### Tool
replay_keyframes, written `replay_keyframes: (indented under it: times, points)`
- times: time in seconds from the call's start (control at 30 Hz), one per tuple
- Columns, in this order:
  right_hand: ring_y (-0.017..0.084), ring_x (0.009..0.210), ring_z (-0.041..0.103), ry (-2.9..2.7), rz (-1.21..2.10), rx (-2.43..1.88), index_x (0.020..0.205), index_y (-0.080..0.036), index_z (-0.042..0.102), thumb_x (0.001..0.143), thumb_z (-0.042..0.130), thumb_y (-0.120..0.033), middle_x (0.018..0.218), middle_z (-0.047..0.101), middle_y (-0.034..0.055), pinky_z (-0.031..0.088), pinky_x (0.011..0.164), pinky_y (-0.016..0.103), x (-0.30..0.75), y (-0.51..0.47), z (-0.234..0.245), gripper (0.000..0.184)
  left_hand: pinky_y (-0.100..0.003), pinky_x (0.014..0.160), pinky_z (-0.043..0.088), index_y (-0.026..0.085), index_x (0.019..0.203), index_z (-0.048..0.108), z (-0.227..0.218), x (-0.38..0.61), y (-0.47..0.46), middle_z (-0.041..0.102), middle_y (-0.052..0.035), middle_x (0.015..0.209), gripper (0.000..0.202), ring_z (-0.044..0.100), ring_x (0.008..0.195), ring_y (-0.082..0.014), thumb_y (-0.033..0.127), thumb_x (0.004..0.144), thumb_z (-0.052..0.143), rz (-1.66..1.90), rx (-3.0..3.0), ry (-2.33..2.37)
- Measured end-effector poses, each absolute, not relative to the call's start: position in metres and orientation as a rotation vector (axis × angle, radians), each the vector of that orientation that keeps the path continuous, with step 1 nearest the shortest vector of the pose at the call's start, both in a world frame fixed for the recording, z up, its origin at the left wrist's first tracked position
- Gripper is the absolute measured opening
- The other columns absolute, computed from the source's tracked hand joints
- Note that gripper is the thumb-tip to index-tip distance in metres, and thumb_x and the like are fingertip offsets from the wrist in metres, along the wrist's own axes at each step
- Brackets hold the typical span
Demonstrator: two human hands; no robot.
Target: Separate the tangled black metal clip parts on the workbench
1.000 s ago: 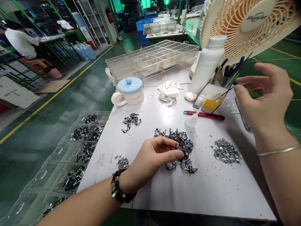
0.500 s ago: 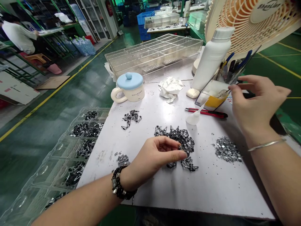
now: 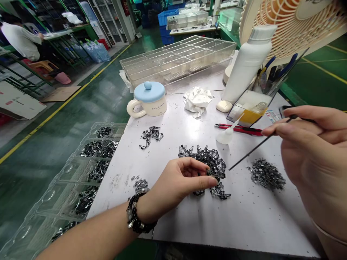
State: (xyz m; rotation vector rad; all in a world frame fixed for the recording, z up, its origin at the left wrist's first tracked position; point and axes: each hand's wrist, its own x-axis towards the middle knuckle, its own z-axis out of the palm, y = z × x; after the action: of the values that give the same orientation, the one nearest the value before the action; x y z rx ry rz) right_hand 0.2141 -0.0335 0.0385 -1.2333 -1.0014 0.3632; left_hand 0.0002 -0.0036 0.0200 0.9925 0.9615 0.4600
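Observation:
My left hand (image 3: pixel 177 184) rests on the white table (image 3: pixel 244 220), its thumb and fingers pinched on a small black metal part at the edge of a central pile of black metal parts (image 3: pixel 207 159). My right hand (image 3: pixel 311 155) is raised at the right and holds a thin black rod (image 3: pixel 257 146) that slants down toward the pile. A smaller heap of silvery parts (image 3: pixel 267 175) lies under the right hand. Another small cluster of parts (image 3: pixel 150 135) sits farther left.
A mug with a blue lid (image 3: pixel 149 99), crumpled tissue (image 3: pixel 197 99), a white bottle (image 3: pixel 248 65), a red-black utility knife (image 3: pixel 238 129), a clear tool holder (image 3: pixel 255 104) and a fan (image 3: pixel 292 25) stand behind. Clear divided trays (image 3: pixel 173 65) sit farther back; a blister tray of parts (image 3: pixel 89 169) hangs left. A person sits far left.
My right hand came down from the tool holder toward me, now gripping the thin black rod aimed at the pile. My left hand stayed on the pile.

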Motion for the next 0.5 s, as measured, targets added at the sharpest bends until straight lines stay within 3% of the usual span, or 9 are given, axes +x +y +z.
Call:
replay_keyframes:
  times: [0.5]
  points:
    - [0.015,0.063,0.069,-0.966,0.460,-1.215,0.091,-0.020,0.071,0.067,0.075,-0.012,0.070,0.071,-0.0004,0.062,0.075,0.030,0.2075,-0.0353,0.0381,0.026,-0.023,0.056,0.043,0.014,0.079,0.067,0.0196,0.0014,-0.0036,0.061,0.0002,0.067,0.032,0.054,0.061,-0.0091,0.029,0.057,0.085,0.469,0.995,0.969]
